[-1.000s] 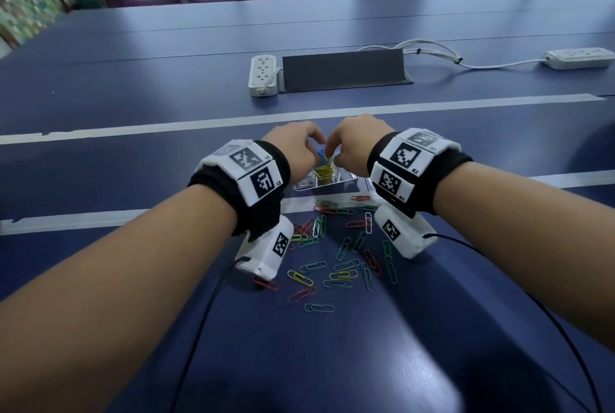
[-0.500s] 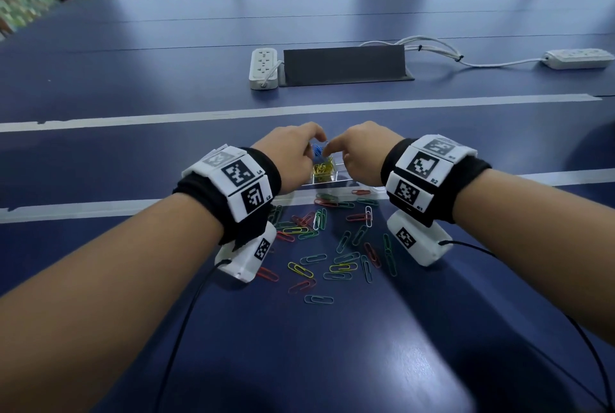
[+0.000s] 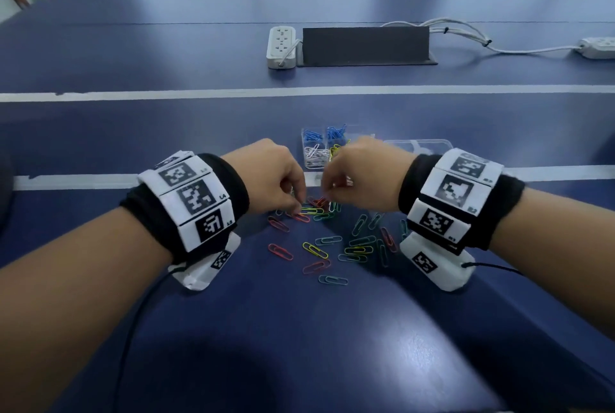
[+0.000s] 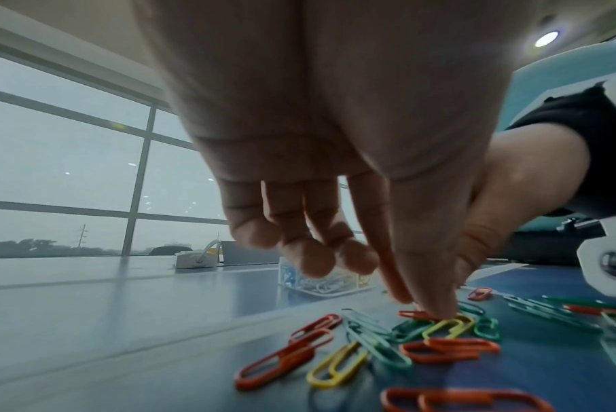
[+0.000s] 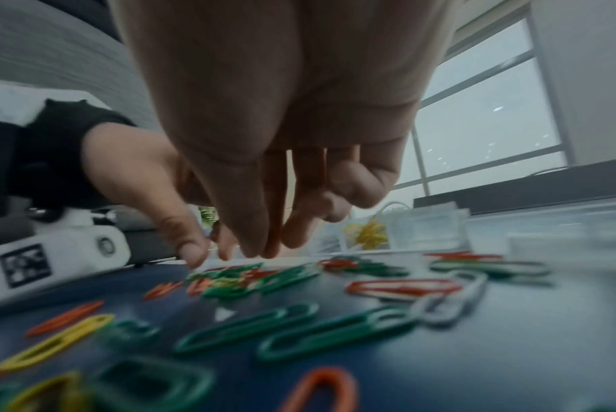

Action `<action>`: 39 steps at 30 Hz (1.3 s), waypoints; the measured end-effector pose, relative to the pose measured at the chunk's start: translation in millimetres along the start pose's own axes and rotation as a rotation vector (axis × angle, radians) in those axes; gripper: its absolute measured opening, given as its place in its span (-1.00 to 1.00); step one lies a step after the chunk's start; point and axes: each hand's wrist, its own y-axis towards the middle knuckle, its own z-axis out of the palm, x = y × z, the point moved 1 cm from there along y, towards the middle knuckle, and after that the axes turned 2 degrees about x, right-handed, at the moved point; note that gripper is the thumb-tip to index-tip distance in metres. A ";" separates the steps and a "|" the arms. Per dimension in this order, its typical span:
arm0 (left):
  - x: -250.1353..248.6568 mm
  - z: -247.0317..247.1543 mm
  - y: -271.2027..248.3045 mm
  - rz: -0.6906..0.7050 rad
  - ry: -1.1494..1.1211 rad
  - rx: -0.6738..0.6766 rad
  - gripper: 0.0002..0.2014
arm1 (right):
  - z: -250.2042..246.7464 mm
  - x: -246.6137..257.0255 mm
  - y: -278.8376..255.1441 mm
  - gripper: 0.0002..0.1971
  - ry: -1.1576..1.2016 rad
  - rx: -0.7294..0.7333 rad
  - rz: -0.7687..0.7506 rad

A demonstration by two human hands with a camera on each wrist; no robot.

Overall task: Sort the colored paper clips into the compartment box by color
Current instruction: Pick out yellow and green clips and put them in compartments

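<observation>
A clear compartment box (image 3: 307, 164) stands past the pile, holding blue, white and yellow clips; the yellow ones (image 5: 368, 235) show in the right wrist view. Loose paper clips (image 3: 332, 243) in red, green, yellow and white lie scattered on the blue table. My left hand (image 3: 296, 205) is down at the pile's far edge, thumb and forefinger (image 4: 436, 309) pinching at a red clip (image 4: 414, 314) that lies flat. My right hand (image 3: 327, 199) hovers just right of it, fingers (image 5: 257, 248) pointing down close above the clips and holding nothing.
The box's clear lid (image 3: 414, 146) lies to its right. Farther back sit a white power strip (image 3: 281, 46), a dark cable flap (image 3: 366, 46) and a second strip (image 3: 597, 48) with cords. White tape lines (image 3: 83, 181) cross the table.
Both hands have come back from above the box, where they met over a blue clip, and dropped toward me onto the loose pile. The box is now uncovered.
</observation>
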 end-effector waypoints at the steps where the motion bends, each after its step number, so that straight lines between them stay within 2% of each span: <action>1: -0.1 0.0 -0.3 -0.003 0.013 -0.003 -0.87 | 2.0 7.4 -0.9 -0.80 -0.004 0.023 -0.021; 4: 1.1 -0.7 -0.9 -0.063 0.075 -0.022 -0.91 | 4.0 23.4 1.2 -0.80 -0.019 0.038 -0.057; 8: 4.5 -0.9 -4.4 -0.190 0.115 -0.008 -0.93 | 3.5 29.5 8.3 -0.83 -0.040 0.096 0.007; 12: 9.8 0.9 -5.8 -0.239 0.121 0.006 -0.95 | 4.4 27.8 10.9 -0.79 -0.027 0.092 0.033; 16: 13.2 4.5 -7.9 -0.224 0.119 0.008 -0.86 | 4.8 28.4 7.9 -0.86 -0.023 0.098 0.036; 25: 13.1 2.9 -21.3 -0.163 -0.038 -0.056 -0.94 | 4.5 33.6 9.1 -0.84 -0.071 0.077 -0.021; 27: 9.2 3.5 -23.5 -0.130 -0.070 -0.071 -0.84 | 3.0 36.4 10.2 -0.84 -0.111 0.085 -0.025; 29: 5.1 4.4 -25.3 -0.105 -0.086 -0.072 -0.77 | 1.5 40.2 10.6 -0.82 -0.171 0.082 -0.048; 34: 1.7 5.1 -26.5 -0.091 -0.072 -0.061 -0.79 | 1.3 47.5 9.5 -0.74 -0.277 0.079 -0.075; 39: 6.1 1.2 -28.5 -0.127 -0.096 -0.095 -0.84 | 0.7 43.9 12.4 -0.68 -0.196 0.067 -0.019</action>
